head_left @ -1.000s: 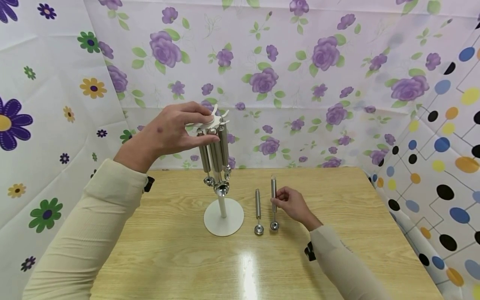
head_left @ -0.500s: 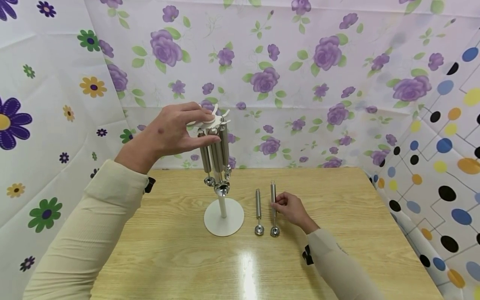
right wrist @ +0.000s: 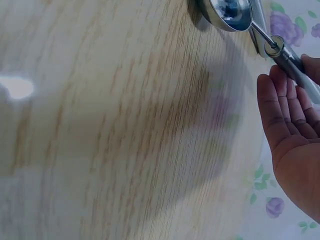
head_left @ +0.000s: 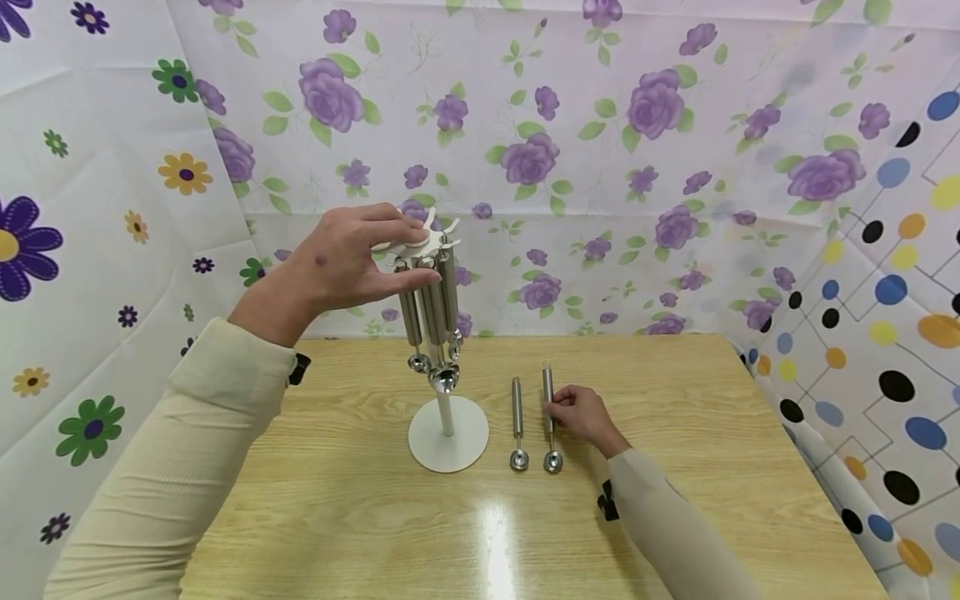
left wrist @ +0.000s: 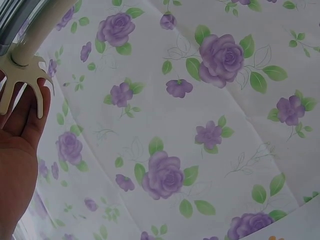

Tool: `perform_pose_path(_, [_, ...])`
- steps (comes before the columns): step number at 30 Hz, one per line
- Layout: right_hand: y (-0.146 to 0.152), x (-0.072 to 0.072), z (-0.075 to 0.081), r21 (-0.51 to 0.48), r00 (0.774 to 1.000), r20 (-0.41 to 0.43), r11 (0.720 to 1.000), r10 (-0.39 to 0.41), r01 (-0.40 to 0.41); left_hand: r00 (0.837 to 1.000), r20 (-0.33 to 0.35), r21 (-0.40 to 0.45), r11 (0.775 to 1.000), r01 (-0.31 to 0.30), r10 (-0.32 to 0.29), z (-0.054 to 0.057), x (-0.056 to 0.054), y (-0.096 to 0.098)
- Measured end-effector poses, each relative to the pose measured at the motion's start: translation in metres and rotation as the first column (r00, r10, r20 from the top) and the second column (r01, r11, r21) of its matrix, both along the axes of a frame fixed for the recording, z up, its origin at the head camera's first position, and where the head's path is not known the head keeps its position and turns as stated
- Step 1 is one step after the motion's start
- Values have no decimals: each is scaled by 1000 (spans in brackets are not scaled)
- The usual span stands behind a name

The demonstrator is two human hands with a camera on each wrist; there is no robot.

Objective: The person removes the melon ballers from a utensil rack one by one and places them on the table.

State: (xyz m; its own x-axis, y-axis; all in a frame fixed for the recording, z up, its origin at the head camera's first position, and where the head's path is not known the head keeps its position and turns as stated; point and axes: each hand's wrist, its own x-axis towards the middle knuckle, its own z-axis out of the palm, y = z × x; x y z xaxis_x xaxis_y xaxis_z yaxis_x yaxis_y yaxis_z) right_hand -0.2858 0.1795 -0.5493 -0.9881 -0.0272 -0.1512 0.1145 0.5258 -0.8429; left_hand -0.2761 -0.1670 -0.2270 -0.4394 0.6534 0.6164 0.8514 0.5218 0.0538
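Observation:
My left hand (head_left: 330,258) grips the hooked top of a white utensil stand (head_left: 448,437), fingers over it and thumb below. The left wrist view shows the stand's curved hooks (left wrist: 31,75) against my fingers. Several steel-handled scoops (head_left: 432,312) hang from it, bowls down. At the right, my right hand (head_left: 588,417) pinches the handle of a steel melon baller (head_left: 552,461) between thumb and fingers. Its round bowl (right wrist: 232,12) points towards me, close over the table. A similar melon baller (head_left: 517,408) lies just left of it, parallel, between it and the stand.
The wooden table (head_left: 360,517) ends at a back edge against a flowered cloth (head_left: 540,275). A daisy-patterned cloth (head_left: 97,333) closes off the left side, and a dotted cloth (head_left: 885,333) the right. Both forearms reach in from the front.
My right hand has brought the melon baller slightly towards me and down to the table, beside the other one. The left hand stays on the stand's top.

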Motion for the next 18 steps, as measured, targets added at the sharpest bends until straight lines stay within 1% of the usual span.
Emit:
perform_pose_path(7, [-1, -4, -5, 80, 1000, -1, 997, -16, 16, 1000, -3, 2, 1000, 4, -4, 0, 0, 0])
perform_pose_path(10, [-2, -5, -6, 109, 999, 7, 993, -39, 38, 1000, -7, 4, 1000, 7, -7, 0, 0, 0])
perform_pose_path(13, [-2, -6, -8, 120, 998, 28, 991, -61, 57, 1000, -10, 5, 1000, 8, -8, 0, 0, 0])
perform_pose_path(15, [-3, -6, -9, 110, 996, 47, 991, -76, 70, 1000, -8, 5, 1000, 7, -7, 0, -1, 0])
perform_pose_path(18, [-4, -7, -11, 98, 995, 55, 992, -82, 77, 1000, -3, 2, 1000, 3, -3, 0, 0, -1])
